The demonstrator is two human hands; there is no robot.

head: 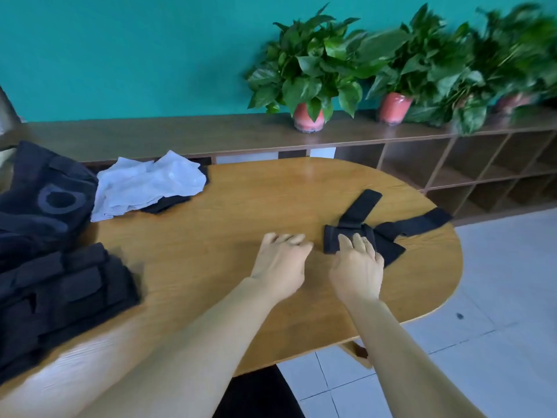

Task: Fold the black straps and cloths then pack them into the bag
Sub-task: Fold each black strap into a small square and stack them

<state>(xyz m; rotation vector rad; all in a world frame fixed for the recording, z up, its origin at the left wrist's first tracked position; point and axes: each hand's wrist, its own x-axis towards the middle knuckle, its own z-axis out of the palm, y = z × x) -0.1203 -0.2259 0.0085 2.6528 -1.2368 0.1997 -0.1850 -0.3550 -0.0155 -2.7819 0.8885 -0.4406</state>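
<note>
No writing reads clearly; the black bag (pixel 39 191) at far left bears only blurred grey rings. One black strap (pixel 376 233) lies right of centre on the table (pixel 211 251), the right hand (pixel 358 263) flat on it, fingers straight. The left hand (pixel 280 260) hovers relaxed, holding nothing. A stack of folded black cloths (pixel 60 291) sits lower left; three potted plants (pixel 310 73) stand upper right

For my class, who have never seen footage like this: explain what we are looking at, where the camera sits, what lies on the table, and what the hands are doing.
There is no machine, just a person's bare arms, filmed by a camera on their head looking down. The right hand presses flat fingers on a black strap piece on the wooden table; nothing is in its grip. The left hand is open beside it, holding nothing. At left lie a stack of folded black straps, a black bag and a white cloth. Potted plants stand on the shelf behind.
</note>
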